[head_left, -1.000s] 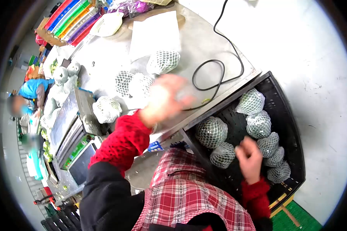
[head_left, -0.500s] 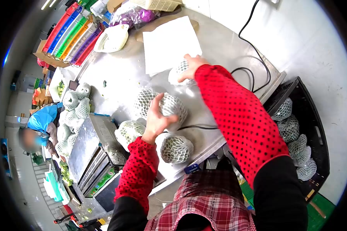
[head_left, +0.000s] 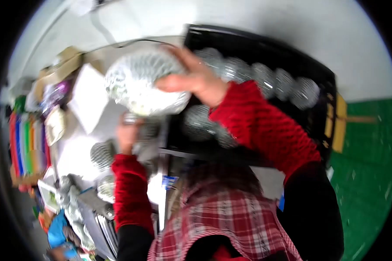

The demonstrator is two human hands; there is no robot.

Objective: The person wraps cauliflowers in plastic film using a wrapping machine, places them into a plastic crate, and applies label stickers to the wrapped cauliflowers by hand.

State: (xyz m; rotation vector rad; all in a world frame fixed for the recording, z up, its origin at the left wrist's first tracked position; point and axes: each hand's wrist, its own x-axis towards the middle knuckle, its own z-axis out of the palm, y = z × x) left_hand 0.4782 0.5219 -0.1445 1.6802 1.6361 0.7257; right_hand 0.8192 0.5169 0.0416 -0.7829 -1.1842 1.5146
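The foam-netted bundle (head_left: 133,78) is clamped in the right hand's (head_left: 196,80) fingers, raised where worktop (head_left: 113,122) and black crate (head_left: 257,39) meet. This seems a carrying step; lowering would call for room beside the netted pieces (head_left: 284,83) inside. The left hand (head_left: 128,135) (blurred) is over the worktop, fingers' state unclear.

Pale wall (head_left: 357,65); green floor (head_left: 368,174)

A white sheet (head_left: 89,99) lies near a pale basket (head_left: 55,125); just beyond is a purple bag (head_left: 62,88). Coloured trays (head_left: 29,145) stand together; a person in blue (head_left: 56,232) is lower left; green flooring (head_left: 370,174) spreads right.
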